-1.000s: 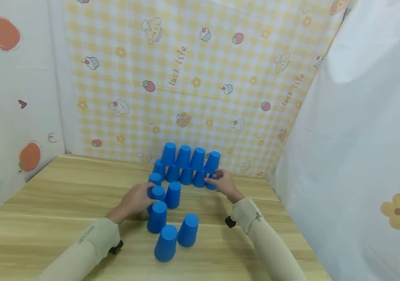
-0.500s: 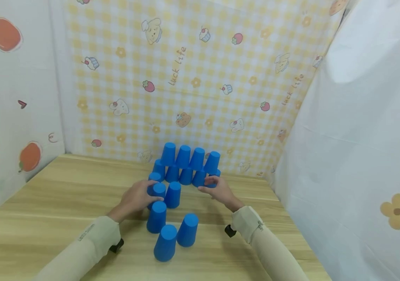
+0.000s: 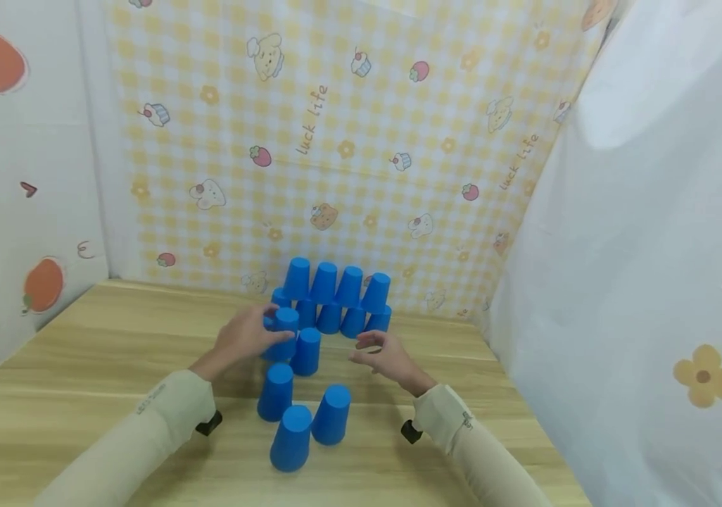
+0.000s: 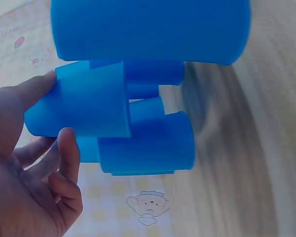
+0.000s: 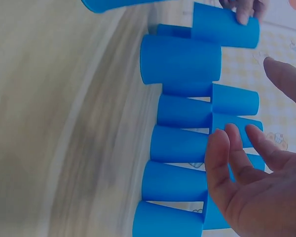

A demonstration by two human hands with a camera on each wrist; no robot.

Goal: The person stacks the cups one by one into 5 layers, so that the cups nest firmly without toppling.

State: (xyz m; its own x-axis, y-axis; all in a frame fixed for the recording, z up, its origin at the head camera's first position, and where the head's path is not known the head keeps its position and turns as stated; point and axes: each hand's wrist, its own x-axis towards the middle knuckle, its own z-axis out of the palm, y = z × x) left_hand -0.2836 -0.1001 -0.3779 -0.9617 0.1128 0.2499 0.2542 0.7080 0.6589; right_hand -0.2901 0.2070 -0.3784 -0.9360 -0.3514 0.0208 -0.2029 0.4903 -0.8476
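My left hand [image 3: 243, 338] pinches an upside-down blue cup [image 3: 286, 325] between thumb and fingers. In the left wrist view this cup [image 4: 84, 103] is raised against other cups behind it, its wide rim facing the table. Just to its right in the head view stands another blue cup [image 3: 306, 352]. My right hand [image 3: 389, 359] hovers before the right part of a two-tier cup wall [image 3: 329, 317], fingers loosely bent around nothing. In the right wrist view, the right hand's fingers [image 5: 218, 153] overlap the upper-tier cups.
Nearer to me, three upside-down cups stand on the wooden table [image 3: 450, 436]: a left one [image 3: 275, 393], a front one [image 3: 290, 439] and a right one [image 3: 331, 415]. A checked cloth [image 3: 348, 190] hangs behind the cup wall, and white cloth [image 3: 627, 282] lines the right side.
My left hand has taken hold of a cup from the left column and lifted it toward the back. My right hand has left the wall's right end, coming left and nearer to me.
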